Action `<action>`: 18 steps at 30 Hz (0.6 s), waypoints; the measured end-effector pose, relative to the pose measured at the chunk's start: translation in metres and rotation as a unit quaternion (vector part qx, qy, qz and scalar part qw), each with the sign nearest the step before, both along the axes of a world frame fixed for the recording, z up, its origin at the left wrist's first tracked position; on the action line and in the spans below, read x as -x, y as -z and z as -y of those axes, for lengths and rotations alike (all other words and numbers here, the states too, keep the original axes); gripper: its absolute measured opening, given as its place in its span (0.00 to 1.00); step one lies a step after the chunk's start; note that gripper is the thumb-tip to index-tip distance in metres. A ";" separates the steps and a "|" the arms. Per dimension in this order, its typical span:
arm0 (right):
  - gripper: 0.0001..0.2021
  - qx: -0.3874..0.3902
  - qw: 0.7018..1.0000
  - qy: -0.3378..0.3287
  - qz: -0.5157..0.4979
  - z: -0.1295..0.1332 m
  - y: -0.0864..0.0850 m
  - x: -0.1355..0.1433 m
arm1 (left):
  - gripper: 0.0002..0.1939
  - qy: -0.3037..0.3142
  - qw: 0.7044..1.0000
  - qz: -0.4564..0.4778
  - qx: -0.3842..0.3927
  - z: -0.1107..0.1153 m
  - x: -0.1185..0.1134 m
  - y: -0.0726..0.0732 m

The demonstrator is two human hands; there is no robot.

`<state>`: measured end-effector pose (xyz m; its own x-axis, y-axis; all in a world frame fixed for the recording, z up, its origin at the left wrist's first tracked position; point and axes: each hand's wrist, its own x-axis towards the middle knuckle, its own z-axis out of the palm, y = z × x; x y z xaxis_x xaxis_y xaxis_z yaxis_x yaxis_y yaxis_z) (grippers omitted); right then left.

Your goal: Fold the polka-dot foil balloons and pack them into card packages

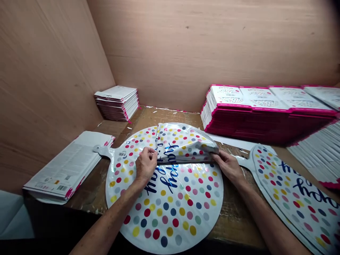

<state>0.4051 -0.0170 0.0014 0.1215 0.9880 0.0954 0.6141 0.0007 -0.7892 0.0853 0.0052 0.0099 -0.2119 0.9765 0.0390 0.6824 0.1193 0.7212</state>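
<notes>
A flat, uninflated foil balloon [170, 212], white with multicoloured dots and blue lettering, lies in front of me, its neck pointing left. Across its far half runs a folded layer of the same dotted foil [186, 145]; I cannot tell whether this belongs to the same balloon or to one on top. My left hand [147, 163] is closed at the left end of the fold, fingers curled on the foil. At the right end, my right hand [228, 164] pinches the folded corner between thumb and fingers.
More flat dotted balloons [294, 198] are stacked at the right. White-and-pink printed packages stand in a long row [260, 120] at the back right, in a stack [117, 102] at the back left, and in a pile [71, 163] at the left. Wooden panels [212, 46] enclose the cardboard-covered table [231, 216].
</notes>
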 end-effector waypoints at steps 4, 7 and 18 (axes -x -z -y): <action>0.22 0.029 0.979 0.047 0.197 -0.032 -0.002 0.011 | 0.12 -0.001 0.994 -0.104 -0.022 0.005 -0.009 -0.009; 0.20 0.053 0.958 0.069 0.273 -0.043 -0.004 0.017 | 0.16 0.051 0.975 -0.189 -0.108 0.006 -0.015 -0.014; 0.21 -0.123 0.844 -0.262 0.453 -0.015 -0.024 0.073 | 0.33 0.242 0.914 -0.316 -0.077 -0.009 -0.009 0.028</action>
